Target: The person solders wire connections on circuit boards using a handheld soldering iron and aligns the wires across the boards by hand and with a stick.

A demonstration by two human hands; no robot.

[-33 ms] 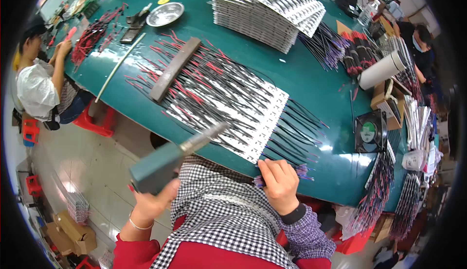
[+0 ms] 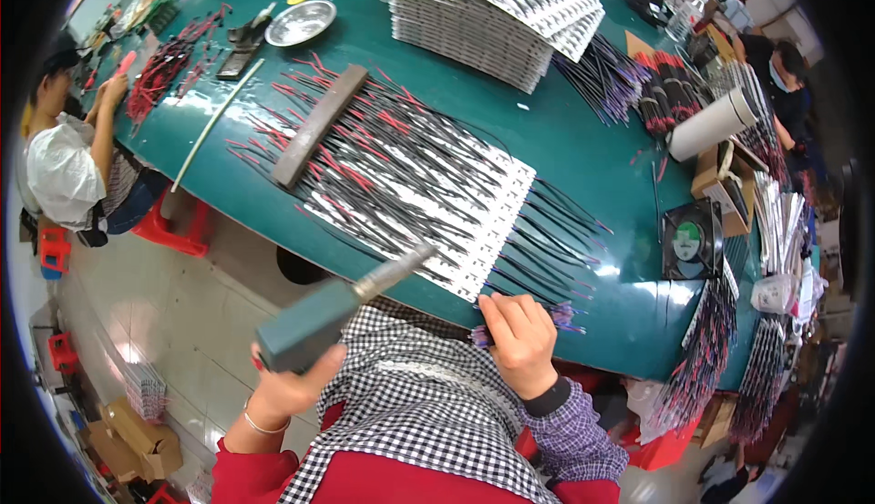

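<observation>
My left hand [image 2: 296, 385] is closed around the handle of a teal gun-shaped tool [image 2: 305, 322]. The tool's metal nozzle points up and to the right, over the near edge of a white panel [image 2: 497, 231]. Rows of black wires [image 2: 410, 171] with red ends lie across this panel, and black wires with purplish ends stick out past its right edge. By the panel's near right corner, my right hand [image 2: 524, 340] is curled at the table edge. Purple wire ends [image 2: 561, 315] show on both sides of its fingers, so it grips a bundle of wires; the fingers hide most of it.
A dark flat bar [image 2: 321, 126] lies across the wires' left part. Stacked white wired panels [image 2: 465, 39] stand at the back, near a metal dish [image 2: 301, 24]. To the right are a white cylinder [image 2: 715, 124] and a black fan [image 2: 693, 241]. A co-worker [image 2: 68, 158] sits left.
The teal tool in my left hand has moved slightly right relative to my body. The whole table view has shifted a little left and up. My right hand stays by the panel's corner.
</observation>
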